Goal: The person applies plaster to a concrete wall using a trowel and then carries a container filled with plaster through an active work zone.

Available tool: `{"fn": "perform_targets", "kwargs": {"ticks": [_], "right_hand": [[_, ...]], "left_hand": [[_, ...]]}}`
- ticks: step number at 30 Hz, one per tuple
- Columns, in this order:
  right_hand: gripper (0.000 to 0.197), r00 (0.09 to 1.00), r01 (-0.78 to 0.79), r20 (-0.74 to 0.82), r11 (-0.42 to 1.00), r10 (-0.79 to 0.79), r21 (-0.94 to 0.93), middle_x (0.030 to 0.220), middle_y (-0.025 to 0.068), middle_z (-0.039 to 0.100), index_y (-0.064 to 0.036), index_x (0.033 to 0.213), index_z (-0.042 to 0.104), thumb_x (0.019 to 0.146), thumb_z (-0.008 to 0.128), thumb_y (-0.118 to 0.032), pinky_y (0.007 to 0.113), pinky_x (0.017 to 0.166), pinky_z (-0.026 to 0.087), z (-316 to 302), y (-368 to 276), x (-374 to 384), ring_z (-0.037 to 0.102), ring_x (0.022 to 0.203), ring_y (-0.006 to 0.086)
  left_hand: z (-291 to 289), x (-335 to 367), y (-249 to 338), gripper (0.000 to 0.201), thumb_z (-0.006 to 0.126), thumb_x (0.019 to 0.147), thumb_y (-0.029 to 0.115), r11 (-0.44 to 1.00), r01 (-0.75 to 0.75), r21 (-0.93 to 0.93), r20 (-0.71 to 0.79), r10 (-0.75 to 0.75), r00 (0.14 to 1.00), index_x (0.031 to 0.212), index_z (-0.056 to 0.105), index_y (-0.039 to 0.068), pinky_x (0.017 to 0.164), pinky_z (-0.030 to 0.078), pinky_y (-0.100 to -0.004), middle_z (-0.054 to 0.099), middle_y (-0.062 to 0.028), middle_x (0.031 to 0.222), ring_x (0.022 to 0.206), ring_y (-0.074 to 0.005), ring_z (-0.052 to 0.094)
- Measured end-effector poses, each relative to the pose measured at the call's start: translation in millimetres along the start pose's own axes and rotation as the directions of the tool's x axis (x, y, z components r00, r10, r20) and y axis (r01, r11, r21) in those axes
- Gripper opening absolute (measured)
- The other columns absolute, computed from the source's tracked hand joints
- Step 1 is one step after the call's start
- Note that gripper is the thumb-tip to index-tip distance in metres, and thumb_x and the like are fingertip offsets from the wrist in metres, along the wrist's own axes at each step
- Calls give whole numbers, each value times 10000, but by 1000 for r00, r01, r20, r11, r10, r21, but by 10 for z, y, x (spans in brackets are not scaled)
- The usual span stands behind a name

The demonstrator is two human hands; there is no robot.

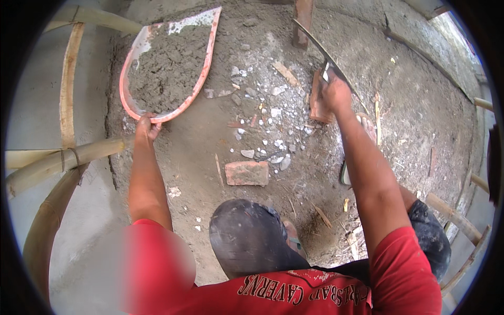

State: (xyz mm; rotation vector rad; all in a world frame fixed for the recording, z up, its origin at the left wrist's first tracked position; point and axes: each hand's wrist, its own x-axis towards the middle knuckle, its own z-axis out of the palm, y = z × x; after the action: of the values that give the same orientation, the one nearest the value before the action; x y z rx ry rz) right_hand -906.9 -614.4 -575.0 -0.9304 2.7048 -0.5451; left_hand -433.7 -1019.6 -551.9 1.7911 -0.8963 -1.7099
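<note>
My left hand (pixel 146 127) grips the near rim of a red, scoop-shaped pan (pixel 207 59) filled with grey mortar (pixel 167 68), which lies on the dirt floor at upper left. My right hand (pixel 335 92) is closed on the handle of a metal trowel (pixel 315 40) whose blade points up and left. Just beneath that hand a reddish brick (pixel 318 102) stands on edge on the ground. Both arms reach out from red short sleeves.
A second brick (pixel 247 172) lies flat in the middle, among several white rubble chips (pixel 273 123). Bamboo scaffold poles (pixel 63 157) cross on the left, more at right (pixel 457 220). My knee (pixel 247 236) and sandalled foot (pixel 367 128) rest on the dirt.
</note>
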Motion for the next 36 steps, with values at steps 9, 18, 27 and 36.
{"fn": "perform_targets", "kwargs": {"ticks": [9,18,27,36], "right_hand": [[383,932,172,338,981,-130,-96,1097,196,700,-167,1271,627,966,542,-380,468,894,530,62,-19,-635,660,1015,392],[365,798,91,592,994,-113,66,1053,230,697,-129,1233,632,979,501,-355,483,867,522,-92,-162,-2581,672,1014,378],[555,862,-480,449,668,237,569,829,221,712,35,943,674,822,741,-503,443,783,527,140,-839,-2101,706,843,333],[815,836,-449,542,682,91,577,1004,280,698,89,1255,593,750,781,-522,424,887,531,284,-1459,-1926,695,932,373]], "left_hand": [[-176,-277,-540,101,492,949,52,983,-39,-181,111,60,992,976,499,-45,583,641,-325,609,-135,904,708,-259,678],[-439,-1363,-1513,193,521,940,41,976,-22,-216,33,29,999,1077,499,-92,630,653,-336,616,-145,963,750,-264,686],[-753,-2421,-2258,570,578,882,27,990,70,-126,-9,-72,997,1406,358,-10,746,621,-417,541,-150,1222,1019,-291,633],[-1481,-2886,-2290,595,657,868,117,961,228,-156,48,-223,974,1402,403,56,886,557,-519,544,-121,1177,1090,-288,576]]}}
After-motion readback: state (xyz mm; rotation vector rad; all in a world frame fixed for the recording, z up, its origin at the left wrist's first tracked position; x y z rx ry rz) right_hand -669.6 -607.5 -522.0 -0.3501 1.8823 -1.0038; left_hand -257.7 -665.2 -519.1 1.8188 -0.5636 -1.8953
